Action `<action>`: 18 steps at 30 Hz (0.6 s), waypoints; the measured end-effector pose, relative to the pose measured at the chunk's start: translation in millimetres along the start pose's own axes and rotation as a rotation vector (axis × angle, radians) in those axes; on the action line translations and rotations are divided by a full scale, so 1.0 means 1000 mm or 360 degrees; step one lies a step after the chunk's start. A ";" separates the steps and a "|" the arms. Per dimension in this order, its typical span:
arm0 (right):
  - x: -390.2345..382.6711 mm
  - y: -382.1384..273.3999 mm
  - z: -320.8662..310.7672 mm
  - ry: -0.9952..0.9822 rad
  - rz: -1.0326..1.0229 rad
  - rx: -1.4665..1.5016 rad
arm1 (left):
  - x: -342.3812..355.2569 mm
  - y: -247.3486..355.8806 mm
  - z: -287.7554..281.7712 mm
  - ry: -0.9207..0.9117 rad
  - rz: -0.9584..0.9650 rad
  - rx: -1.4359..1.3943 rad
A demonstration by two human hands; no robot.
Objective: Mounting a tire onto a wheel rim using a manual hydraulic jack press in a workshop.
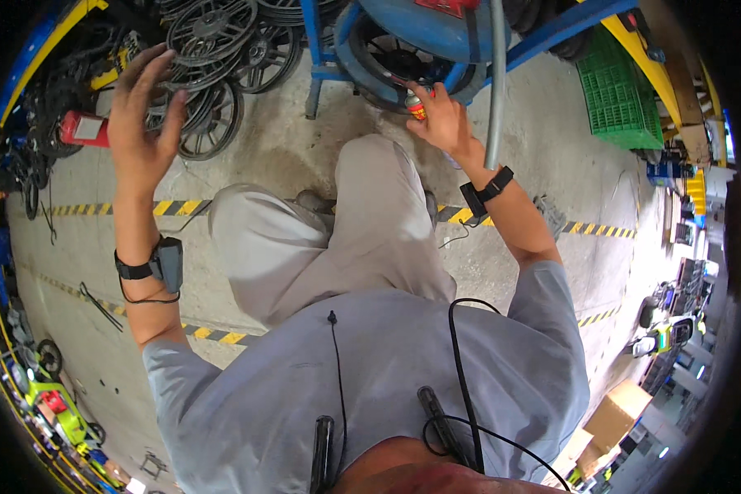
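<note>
My right hand [446, 125] is wrapped round a small spray can [415, 104] with a red and yellow label. Its fingertips are near the can's top; whether one presses the nozzle is too small to tell. The can is held close to the lower edge of a dark spoked wheel [384, 54] that sits under a blue round-topped stand [416, 25]. Raised at the left, my left hand [142, 111] has its fingers apart and holds nothing. Behind it lies a pile of black spoked wheel rims [214, 123], and a red cylinder [83, 129] shows beside its wrist.
A grey pole [496, 90] rises just right of my right hand. Farther right stands a green crate [622, 90] by a yellow frame [646, 53]. Yellow and black tape [173, 207] crosses the concrete floor. Cardboard boxes [613, 420] are at the lower right.
</note>
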State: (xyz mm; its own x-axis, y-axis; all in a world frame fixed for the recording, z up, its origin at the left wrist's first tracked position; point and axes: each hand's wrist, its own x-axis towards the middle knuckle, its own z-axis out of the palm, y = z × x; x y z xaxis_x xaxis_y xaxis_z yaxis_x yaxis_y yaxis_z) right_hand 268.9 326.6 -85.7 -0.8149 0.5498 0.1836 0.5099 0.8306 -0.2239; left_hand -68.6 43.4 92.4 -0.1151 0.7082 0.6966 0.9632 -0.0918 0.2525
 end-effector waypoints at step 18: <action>0.115 -0.060 0.033 0.0114 0.0234 -0.0151 | -0.099 -0.047 -0.023 0.0122 -0.0491 0.0005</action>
State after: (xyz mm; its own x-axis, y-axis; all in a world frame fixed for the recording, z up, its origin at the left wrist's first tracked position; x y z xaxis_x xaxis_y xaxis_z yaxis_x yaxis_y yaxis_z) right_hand 135.3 337.1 -83.0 -0.7095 0.6682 0.2238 0.6488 0.7434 -0.1628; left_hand -107.7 -38.6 26.6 -0.4196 0.6475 0.6361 0.8808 0.1212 0.4577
